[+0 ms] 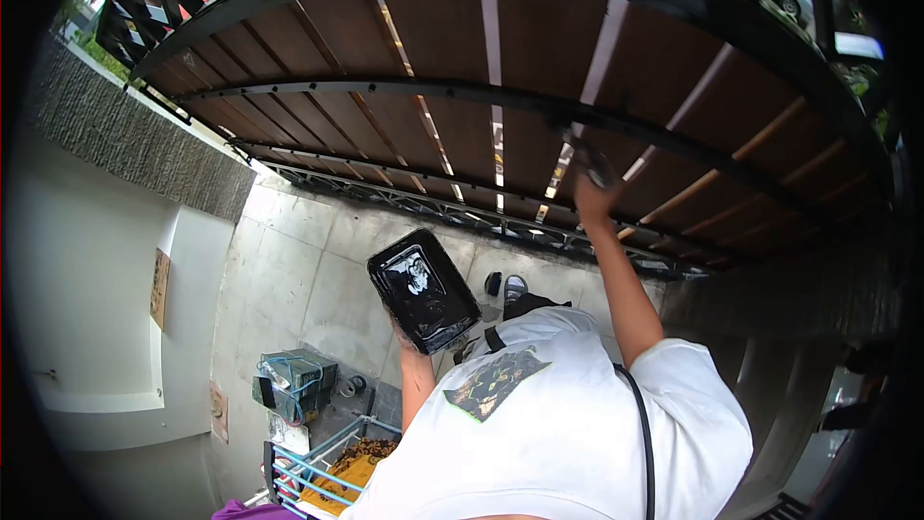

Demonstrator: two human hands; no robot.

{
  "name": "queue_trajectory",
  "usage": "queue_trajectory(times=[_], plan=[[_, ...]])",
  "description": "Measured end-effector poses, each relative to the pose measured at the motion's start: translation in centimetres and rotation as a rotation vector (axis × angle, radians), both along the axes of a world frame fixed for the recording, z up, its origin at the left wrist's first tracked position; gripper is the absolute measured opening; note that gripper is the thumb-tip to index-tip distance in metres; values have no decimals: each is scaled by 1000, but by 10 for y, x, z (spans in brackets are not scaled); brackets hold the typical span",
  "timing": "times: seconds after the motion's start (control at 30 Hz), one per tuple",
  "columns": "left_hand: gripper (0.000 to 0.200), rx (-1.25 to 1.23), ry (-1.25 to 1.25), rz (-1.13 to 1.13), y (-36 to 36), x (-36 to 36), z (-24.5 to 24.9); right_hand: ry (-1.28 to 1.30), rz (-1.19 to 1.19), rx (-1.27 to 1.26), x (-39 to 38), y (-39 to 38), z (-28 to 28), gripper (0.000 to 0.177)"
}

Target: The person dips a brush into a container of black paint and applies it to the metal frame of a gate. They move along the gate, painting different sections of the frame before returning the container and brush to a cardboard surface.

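Observation:
My left hand (402,335) holds up a black paint tray (452,329) from beneath, its fingers mostly hidden by the tray. Glossy black paint (409,299) lies in the tray and reflects the light. My right hand (594,200) is raised, closed around a dark paintbrush (583,152) that is smeared by motion. The brush tip is at or close to the black middle rail (500,99) of a gate with brown panels (549,39); whether it touches cannot be made out.
Below left stand a green box (296,376) with blue cord and a blue rack (318,467) holding yellow cloth. My sandalled foot (516,287) is on the tiled floor (279,260), beside a small black object (494,283). A pale wall (87,260) is at left.

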State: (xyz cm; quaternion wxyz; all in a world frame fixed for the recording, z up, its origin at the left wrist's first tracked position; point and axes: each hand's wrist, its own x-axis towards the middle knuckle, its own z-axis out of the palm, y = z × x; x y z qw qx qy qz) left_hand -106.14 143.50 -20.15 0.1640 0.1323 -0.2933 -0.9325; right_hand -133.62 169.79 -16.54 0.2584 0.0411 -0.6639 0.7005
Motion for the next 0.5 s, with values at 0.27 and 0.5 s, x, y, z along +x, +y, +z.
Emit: queue_trajectory(times=[0.27,0.5], plan=[[67,-84,-17,53,-22,-85,9,142,-129,322,31,10,-6,18],[65,35,-53,53,-46,-130,8,205,-26,424,20,-59,17,20]])
